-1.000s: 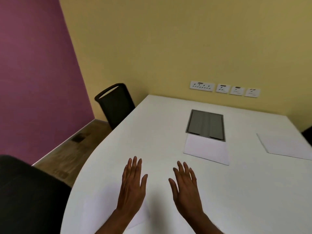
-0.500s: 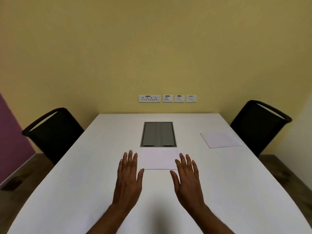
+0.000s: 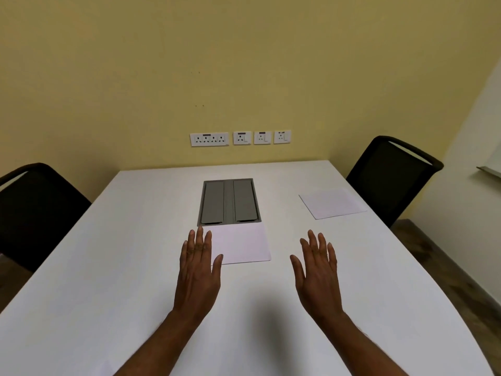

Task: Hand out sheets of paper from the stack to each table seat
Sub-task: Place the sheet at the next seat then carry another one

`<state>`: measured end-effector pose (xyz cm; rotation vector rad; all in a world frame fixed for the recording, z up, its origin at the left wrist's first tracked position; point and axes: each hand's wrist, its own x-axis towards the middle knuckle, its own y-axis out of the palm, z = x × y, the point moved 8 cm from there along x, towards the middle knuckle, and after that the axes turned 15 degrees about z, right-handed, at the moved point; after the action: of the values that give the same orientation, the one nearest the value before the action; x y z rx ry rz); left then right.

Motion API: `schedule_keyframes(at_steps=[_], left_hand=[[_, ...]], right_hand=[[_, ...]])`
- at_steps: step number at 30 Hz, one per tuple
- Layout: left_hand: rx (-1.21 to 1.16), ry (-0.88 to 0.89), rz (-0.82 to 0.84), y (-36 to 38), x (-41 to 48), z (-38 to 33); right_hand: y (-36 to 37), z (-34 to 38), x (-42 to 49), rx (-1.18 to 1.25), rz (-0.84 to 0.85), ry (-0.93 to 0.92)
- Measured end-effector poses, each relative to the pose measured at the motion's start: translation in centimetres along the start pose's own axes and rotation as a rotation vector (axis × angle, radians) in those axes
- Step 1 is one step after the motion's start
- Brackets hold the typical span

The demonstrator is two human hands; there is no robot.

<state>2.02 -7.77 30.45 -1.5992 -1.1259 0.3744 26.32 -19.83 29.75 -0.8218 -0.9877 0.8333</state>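
Observation:
A stack of white paper [image 3: 242,244] lies in the middle of the white table [image 3: 108,267], just in front of a grey cable hatch [image 3: 229,201]. My left hand [image 3: 198,270] is stretched flat over the table, its fingertips at the stack's left edge. My right hand [image 3: 318,275] is stretched flat to the right of the stack, apart from it. Both hands hold nothing. A single sheet [image 3: 333,202] lies at the far right seat, in front of a black chair [image 3: 390,176].
Another black chair [image 3: 32,210] stands at the table's left side. Wall sockets [image 3: 240,137] sit on the yellow wall behind the table. Wooden floor [image 3: 444,267] shows to the right of the table.
The view has swung right from the left chair and purple wall to face the table's far end. Both hands stay flat and empty, and now spread wider apart beside the stack.

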Motion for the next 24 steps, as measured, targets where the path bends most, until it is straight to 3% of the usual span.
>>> schedule_keyframes(at_steps=[9,18,24], left_hand=[[-0.056,-0.069,0.095,8.6,0.6,5.4],[-0.171,-0.257,0.199,17.6,1.4,14.1],[-0.198,-0.319,0.255,22.6,1.5,18.2]], right_hand=[[9.4,-2.3,0.5,0.059,0.132,0.099],[22.0,-4.6,1.4,0.297,0.335,0.299],[27.6,-6.5,2.2,0.531,0.247,0.486]])
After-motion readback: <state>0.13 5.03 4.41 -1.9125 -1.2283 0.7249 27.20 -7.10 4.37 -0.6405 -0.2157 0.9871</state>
